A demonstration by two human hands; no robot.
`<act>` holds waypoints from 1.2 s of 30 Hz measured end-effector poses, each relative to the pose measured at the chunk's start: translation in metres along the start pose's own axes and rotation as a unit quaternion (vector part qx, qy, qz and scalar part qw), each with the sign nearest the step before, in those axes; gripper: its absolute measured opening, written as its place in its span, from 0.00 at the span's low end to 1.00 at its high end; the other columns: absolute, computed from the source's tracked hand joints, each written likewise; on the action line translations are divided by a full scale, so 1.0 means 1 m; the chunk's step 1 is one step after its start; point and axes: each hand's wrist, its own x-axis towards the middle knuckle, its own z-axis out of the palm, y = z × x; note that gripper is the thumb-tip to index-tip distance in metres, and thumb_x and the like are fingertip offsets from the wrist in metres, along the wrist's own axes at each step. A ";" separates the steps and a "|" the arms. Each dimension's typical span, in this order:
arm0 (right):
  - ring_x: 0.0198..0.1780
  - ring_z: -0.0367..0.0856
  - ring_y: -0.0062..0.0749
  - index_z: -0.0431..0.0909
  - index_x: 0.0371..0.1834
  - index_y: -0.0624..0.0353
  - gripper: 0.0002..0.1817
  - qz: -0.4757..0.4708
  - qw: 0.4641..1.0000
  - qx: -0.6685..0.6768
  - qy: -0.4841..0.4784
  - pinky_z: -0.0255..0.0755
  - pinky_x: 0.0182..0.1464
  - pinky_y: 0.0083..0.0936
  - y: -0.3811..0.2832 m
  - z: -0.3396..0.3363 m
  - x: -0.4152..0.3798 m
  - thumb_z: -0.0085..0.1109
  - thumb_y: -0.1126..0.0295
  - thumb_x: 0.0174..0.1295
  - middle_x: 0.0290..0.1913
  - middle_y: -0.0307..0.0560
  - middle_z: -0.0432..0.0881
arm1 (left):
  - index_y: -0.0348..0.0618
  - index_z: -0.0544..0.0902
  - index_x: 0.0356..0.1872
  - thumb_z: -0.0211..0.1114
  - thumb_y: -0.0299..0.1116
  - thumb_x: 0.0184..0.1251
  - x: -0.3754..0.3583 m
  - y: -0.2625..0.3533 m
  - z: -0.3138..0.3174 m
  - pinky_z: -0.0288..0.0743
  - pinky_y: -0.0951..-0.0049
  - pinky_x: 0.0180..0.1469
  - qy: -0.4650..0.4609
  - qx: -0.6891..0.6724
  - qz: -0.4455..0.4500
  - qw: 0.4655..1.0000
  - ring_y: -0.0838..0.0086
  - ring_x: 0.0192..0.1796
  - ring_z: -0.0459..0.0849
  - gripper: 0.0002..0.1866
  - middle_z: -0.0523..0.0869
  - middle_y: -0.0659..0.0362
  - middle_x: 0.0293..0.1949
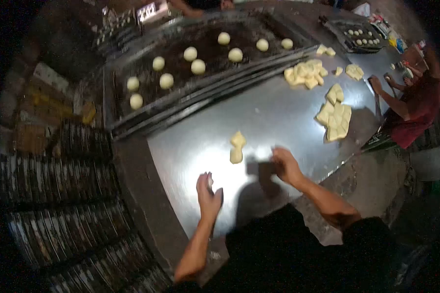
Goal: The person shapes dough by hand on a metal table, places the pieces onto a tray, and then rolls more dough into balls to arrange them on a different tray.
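My left hand (pixel 209 198) is over the near left part of the metal table, thumb apart from the bent fingers. A small pale spot shows by its fingertips, too blurred to name. My right hand (pixel 286 166) is above the table to the right, its fingers curled and smeared by motion; whether anything is in them is hidden. Ahead of and between the hands lie two touching dough pieces (pixel 237 147), the nearest things to both. A cluster of cut dough pieces (pixel 336 119) lies further right, beyond my right hand.
Several round dough balls (pixel 198 67) sit on a dark tray (pixel 117 115) along the table's far side. More dough pieces (pixel 305 74) are heaped beside it. At the right, a person in a dark red shirt (pixel 415 115) works at the table (pixel 181 146). Stacked dark trays (pixel 68 185) stand left.
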 end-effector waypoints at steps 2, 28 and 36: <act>0.53 0.79 0.47 0.73 0.56 0.58 0.20 -0.073 0.955 -0.255 -0.136 0.73 0.55 0.34 -0.034 -0.041 0.021 0.61 0.71 0.60 0.52 0.55 0.80 | 0.33 0.64 0.67 0.65 0.20 0.56 -0.001 0.019 -0.016 0.64 0.60 0.68 -0.004 -0.022 -0.010 1.000 0.54 0.66 0.70 0.35 0.73 0.44 0.61; 0.51 0.80 0.42 0.82 0.43 0.57 0.10 -0.158 0.963 -0.149 -0.162 0.67 0.62 0.44 -0.041 -0.117 0.128 0.64 0.68 0.60 0.46 0.50 0.82 | 0.42 0.77 0.58 0.58 0.41 0.69 0.500 0.185 0.240 0.73 0.58 0.60 -0.076 0.502 0.370 0.778 0.49 0.58 0.78 0.20 0.80 0.44 0.57; 0.42 0.82 0.48 0.83 0.38 0.62 0.12 -0.036 0.974 -0.172 -0.142 0.76 0.46 0.38 -0.033 -0.020 0.156 0.58 0.63 0.64 0.35 0.55 0.83 | 0.37 0.84 0.35 0.65 0.42 0.63 0.192 0.153 0.082 0.78 0.59 0.39 0.000 0.407 0.033 0.913 0.54 0.35 0.84 0.15 0.85 0.46 0.34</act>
